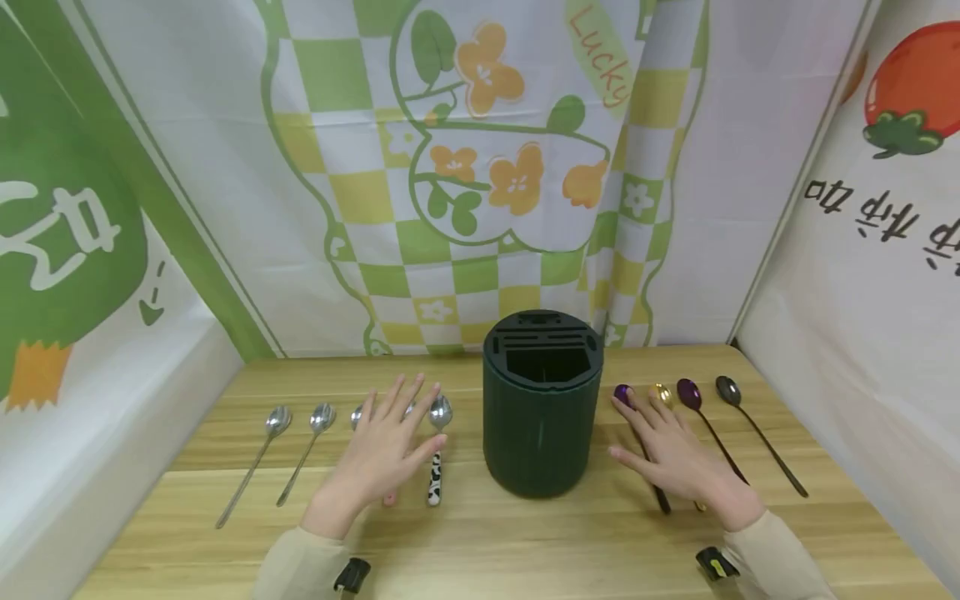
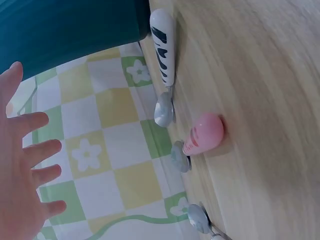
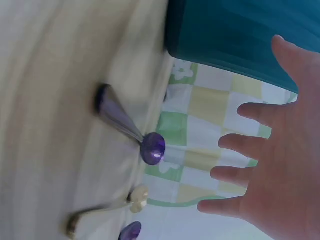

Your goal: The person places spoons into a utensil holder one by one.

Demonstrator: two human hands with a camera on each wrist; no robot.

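Note:
My left hand, fingers spread and palm down, hovers over spoons left of centre. Beneath it are a pink-handled spoon and, by the thumb, a spoon with a black-and-white patterned handle. Spread the same way, my right hand is above a purple-bowled spoon and a gold spoon. Both hands hold nothing; the wrist views show a gap between the fingers and the spoons. Between the hands stands a dark green cylindrical utensil holder with a slotted black top.
Two silver spoons, one at the far left, lie on the wooden table. A dark purple spoon and a black spoon lie at the right. A patterned curtain hangs behind the table, with printed cloth at both sides.

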